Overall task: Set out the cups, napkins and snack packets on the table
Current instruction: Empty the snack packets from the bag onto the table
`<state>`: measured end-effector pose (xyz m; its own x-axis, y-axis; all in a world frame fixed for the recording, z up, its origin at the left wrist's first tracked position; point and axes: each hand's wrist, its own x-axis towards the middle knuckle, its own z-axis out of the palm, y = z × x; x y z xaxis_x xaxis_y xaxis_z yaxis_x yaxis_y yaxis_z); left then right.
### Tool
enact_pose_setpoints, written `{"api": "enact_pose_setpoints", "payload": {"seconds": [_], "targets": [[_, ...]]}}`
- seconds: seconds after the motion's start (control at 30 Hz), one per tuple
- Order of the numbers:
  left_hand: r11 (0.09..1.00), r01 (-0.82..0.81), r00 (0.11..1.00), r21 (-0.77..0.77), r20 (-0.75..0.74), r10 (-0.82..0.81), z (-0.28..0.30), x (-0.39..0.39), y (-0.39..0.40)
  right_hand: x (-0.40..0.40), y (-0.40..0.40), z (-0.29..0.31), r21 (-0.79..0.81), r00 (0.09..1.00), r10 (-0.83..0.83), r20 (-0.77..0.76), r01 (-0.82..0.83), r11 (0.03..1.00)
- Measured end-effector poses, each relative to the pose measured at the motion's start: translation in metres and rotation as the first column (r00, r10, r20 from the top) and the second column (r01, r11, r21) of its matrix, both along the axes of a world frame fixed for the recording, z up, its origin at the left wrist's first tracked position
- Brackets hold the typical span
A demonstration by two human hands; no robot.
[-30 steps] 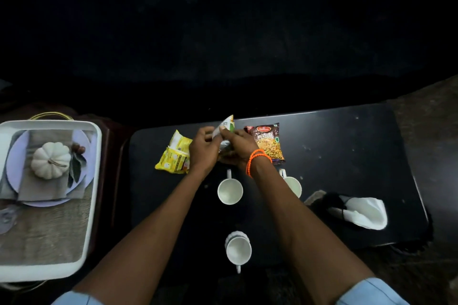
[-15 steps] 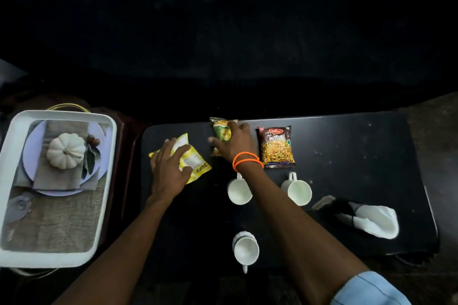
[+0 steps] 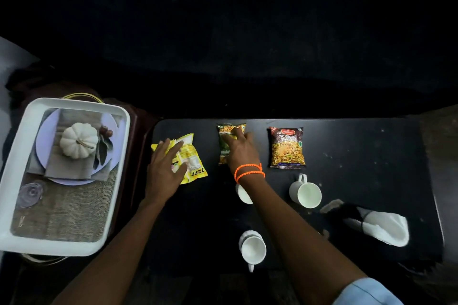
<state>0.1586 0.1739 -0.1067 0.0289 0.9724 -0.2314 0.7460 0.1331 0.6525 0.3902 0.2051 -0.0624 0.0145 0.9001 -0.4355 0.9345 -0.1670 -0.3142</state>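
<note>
At ten o'clock on the table (image 3: 347,205), the left hand (image 3: 164,168) lies flat, fingers straight, on the yellow packet (image 3: 192,158), probably squaring it. The right hand (image 3: 239,150), fingers extended, presses the green packet (image 3: 224,136) at twelve, likely lining it beside the red packet (image 3: 287,147).

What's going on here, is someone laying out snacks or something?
Yes. A person is arranging snack packets along the far edge of a dark table. Their left hand rests flat on a yellow packet, and their right hand presses on a green packet. A brown packet lies untouched to the right. Three white cups and a folded white napkin already sit nearer the person.
</note>
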Motion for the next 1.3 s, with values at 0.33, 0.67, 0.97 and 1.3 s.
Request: {"api": "enact_pose_setpoints", "payload": {"seconds": [0.33,0.67,0.97,1.3], "targets": [[0.858,-0.49,0.867,-0.152,0.02,0.498,0.009,0.004,-0.003,-0.004,0.004,-0.001,0.01,0.998,0.022,0.057,-0.023,1.0],[0.559,-0.509,0.561,-0.654,0.24,0.792,0.012,-0.003,0.022,-0.055,-0.003,0.011,-0.085,0.907,-0.193,-0.375,0.174,0.981],[0.696,-0.311,0.659,-0.647,0.381,0.648,0.047,-0.007,0.033,-0.038,0.007,0.027,-0.253,0.785,-0.325,-0.527,0.221,0.942],[0.818,-0.014,0.53,-0.575,0.69,0.494,0.106,0.113,0.083,0.066,0.022,0.059,-0.336,0.332,-0.531,-0.78,0.495,0.802]]}}
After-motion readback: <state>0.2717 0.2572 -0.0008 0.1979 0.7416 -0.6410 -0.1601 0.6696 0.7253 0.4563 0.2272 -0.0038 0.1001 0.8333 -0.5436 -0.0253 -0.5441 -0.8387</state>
